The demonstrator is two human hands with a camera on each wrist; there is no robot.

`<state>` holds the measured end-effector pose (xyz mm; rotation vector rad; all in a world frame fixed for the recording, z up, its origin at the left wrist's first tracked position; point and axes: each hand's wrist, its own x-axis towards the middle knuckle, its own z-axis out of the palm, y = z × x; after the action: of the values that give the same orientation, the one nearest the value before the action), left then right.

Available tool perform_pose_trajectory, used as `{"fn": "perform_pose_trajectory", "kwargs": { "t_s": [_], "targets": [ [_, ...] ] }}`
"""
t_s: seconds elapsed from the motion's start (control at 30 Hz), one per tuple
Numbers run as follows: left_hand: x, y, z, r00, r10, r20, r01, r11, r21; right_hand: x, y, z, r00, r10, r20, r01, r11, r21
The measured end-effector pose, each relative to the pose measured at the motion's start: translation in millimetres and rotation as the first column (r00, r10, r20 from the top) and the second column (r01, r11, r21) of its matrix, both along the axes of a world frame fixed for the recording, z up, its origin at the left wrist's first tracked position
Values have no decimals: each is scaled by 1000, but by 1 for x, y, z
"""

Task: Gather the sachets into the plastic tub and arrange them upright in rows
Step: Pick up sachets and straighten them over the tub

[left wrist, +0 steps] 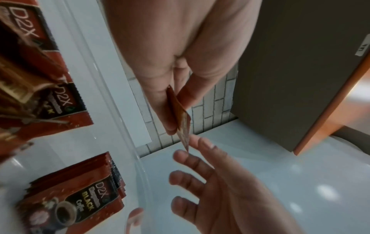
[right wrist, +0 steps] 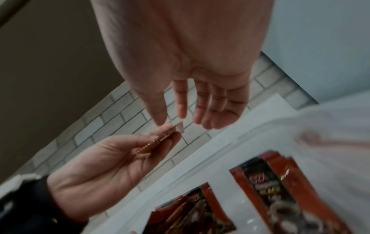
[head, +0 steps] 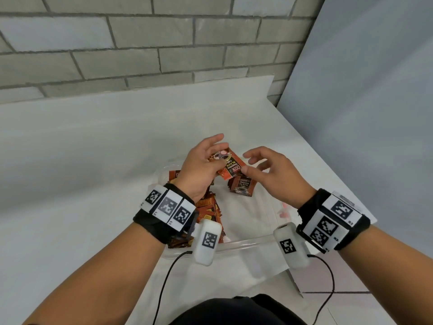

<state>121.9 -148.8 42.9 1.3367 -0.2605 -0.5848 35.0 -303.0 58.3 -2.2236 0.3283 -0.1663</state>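
The left hand [head: 199,170] pinched a small stack of sachets [head: 230,166] between thumb and fingers, held above the far end of the plastic tub [head: 246,243]. The stack was tilted, printed face up toward the head camera; probably held so for squaring the edges before setting it down. The right hand [head: 274,178] hovered just beside it, fingers spread and loosely bent, gripping nothing; whether its thumb tip touched the stack's near corner could not be told.

Inside the tub: a standing bundle [head: 241,186] near the far wall, and a mass of sachets [head: 208,212] along the left side, partly hidden by the left wrist. The middle and right of the tub floor looked free, so a row could likely go there. The clear rim was low; the hands were above it. The table [head: 70,160] edge ran close on the right.
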Motion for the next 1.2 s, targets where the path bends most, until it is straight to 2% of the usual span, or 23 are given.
{"fn": "perform_pose_trajectory", "kwargs": {
  "t_s": [0.07,0.17,0.3,0.37,0.43,0.47,0.53,0.6,0.67,0.73,0.8,0.87,1.2],
  "targets": [
    [-3,-4,1,998,6,55,-6,1000,9,-1,3,0,992,-80,-101,101,971,216],
    [-6,-10,2,997,-8,73,5,999,39,-1,5,3,987,-56,-153,113,912,394],
    [-8,-13,5,998,-22,61,13,990,140,7,-2,11,991,-104,-84,129,908,398],
    [-6,-13,6,997,7,78,-23,980,196,9,-4,13,985,-153,-78,171,866,470],
    [-5,-16,6,999,48,2,-48,982,184,9,-5,13,980,-164,-110,197,810,553],
    [-6,-18,6,997,54,-51,-45,985,169,8,-5,12,980,-156,-124,199,809,554],
    [-10,-23,8,988,34,-148,-11,988,154,6,-9,11,982,-149,-116,188,851,490],
    [-13,-27,9,971,-7,-239,46,986,160,7,-17,13,981,-175,-78,191,916,353],
    [-12,-29,9,940,-18,-340,79,983,166,8,-28,18,984,-166,-65,172,979,105],
    [-11,-30,9,905,-1,-425,84,981,176,10,-34,21,985,-65,-157,35,982,-187],
    [-10,-33,9,883,25,-468,89,971,220,14,-34,18,949,21,-315,-144,917,-372],
    [-10,-37,10,872,51,-487,96,957,273,18,-31,10,908,52,-415,-249,864,-438],
    [-13,-44,5,835,89,-543,100,946,310,41,-11,-10,810,-61,-583,-458,554,-695]
  ]
}}
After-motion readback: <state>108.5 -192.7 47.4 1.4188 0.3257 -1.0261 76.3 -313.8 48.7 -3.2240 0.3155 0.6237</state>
